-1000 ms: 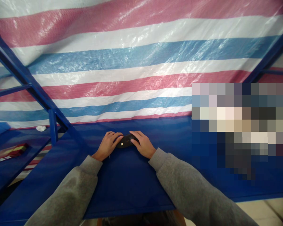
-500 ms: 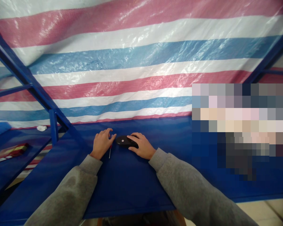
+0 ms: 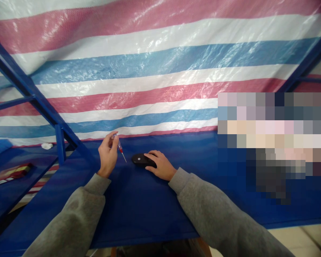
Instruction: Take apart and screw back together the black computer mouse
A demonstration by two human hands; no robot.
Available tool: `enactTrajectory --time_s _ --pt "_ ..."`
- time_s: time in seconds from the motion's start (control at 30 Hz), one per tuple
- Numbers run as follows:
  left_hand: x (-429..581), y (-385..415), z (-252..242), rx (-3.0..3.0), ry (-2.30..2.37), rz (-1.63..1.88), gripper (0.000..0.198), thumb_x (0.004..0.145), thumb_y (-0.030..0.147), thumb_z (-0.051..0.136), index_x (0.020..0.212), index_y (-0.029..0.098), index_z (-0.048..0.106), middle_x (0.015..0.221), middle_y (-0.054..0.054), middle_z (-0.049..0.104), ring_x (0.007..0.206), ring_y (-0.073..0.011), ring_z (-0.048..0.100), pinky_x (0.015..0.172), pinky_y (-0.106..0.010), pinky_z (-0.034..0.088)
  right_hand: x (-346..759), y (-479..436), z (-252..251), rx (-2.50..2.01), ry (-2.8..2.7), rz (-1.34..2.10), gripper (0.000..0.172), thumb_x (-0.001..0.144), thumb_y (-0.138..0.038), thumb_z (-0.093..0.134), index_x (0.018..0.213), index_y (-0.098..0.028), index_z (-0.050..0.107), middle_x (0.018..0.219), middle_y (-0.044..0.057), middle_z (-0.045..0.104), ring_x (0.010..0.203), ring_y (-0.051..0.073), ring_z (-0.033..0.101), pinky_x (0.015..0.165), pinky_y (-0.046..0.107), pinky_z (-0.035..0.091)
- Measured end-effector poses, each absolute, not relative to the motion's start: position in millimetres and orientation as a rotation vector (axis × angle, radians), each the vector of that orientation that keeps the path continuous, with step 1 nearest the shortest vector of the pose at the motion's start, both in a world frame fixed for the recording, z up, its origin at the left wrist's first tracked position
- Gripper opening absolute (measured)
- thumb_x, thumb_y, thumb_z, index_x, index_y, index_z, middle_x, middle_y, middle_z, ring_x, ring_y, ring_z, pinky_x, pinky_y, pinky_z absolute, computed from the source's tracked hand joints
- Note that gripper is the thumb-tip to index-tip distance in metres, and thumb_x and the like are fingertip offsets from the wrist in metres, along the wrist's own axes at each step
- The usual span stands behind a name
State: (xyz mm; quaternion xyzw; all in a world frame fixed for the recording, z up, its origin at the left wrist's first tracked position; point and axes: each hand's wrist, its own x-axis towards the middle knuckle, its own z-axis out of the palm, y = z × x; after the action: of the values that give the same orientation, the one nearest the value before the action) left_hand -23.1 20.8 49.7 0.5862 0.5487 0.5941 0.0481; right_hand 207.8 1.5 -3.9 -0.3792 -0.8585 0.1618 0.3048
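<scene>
1 L hand [image 3: 107, 154] pinches 1 small screwdriver [image 3: 120, 147] between fingertips, tip down, above blue table [image 3: 139, 210]. 1 R hand [image 3: 160, 165] cupped over 1 black mouse [image 3: 140, 160] on table; can't tell if gripping.

Precision screwdriver [image 3: 118, 144]: clear, glossy plastic handle with a red section; the thin shaft [image 3: 124, 157] looks like bright metal. Computer mouse [image 3: 138, 159]: black plastic, smooth, with a soft sheen. Bench covering [image 3: 141, 214]: blue woven plastic sheeting, faintly glossy. Backing tarpaulin [image 3: 160, 75]: woven plastic in red, white and blue stripes, glossy and creased. Frame [image 3: 24, 82]: smooth blue-painted metal. Sleeve [image 3: 211, 207]: grey cloth, matt, soft-napped.
</scene>
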Motion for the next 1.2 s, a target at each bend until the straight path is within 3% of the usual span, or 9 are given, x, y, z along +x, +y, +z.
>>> enactTrajectory --time_s 0.27,0.7,1.07,1.2 --pt "8 21 68 1.923 1.515 2.124 0.03 0.091 0.032 0.047 0.115 0.018 0.06 0.09 -0.005 0.057 0.069 -0.0107 0.053 0.067 -0.025 0.046 207 3 -6 -1.013 -2.28 0.428 0.054 0.08 -0.032 0.067 0.13 -0.021 0.05 0.123 0.009 0.053 0.11 0.025 0.048 0.098 0.043 0.04" --pt "14 9 56 2.293 1.451 1.995 0.025 0.09 0.023 0.049 0.111 0.016 0.061 0.076 -0.003 0.057 0.072 -0.0147 0.054 0.077 -0.03 0.046 208 3 -6 -1.007 -2.288 0.417 0.055 0.08 -0.033 0.067 0.13 -0.02 0.05 0.123 0.009 0.053 0.11 0.024 0.048 0.098 0.042 0.04" --pt "11 9 49 2.387 1.468 1.843 0.027 0.091 0.024 0.047 0.114 0.015 0.059 0.084 -0.005 0.059 0.077 -0.0149 0.056 0.079 -0.03 0.047 208 3 -5 -1.018 -2.295 0.396 0.054 0.081 -0.034 0.066 0.13 -0.022 0.05 0.124 0.009 0.052 0.111 0.025 0.047 0.097 0.042 0.04" --pt "11 9 46 2.389 1.453 1.803 0.033 0.094 0.023 0.039 0.122 0.015 0.055 0.099 -0.01 0.061 0.09 -0.0173 0.057 0.086 -0.033 0.046 207 3 -5 -1.012 -2.293 0.395 0.053 0.081 -0.034 0.066 0.13 -0.022 0.05 0.123 0.009 0.052 0.11 0.025 0.048 0.097 0.042 0.04"
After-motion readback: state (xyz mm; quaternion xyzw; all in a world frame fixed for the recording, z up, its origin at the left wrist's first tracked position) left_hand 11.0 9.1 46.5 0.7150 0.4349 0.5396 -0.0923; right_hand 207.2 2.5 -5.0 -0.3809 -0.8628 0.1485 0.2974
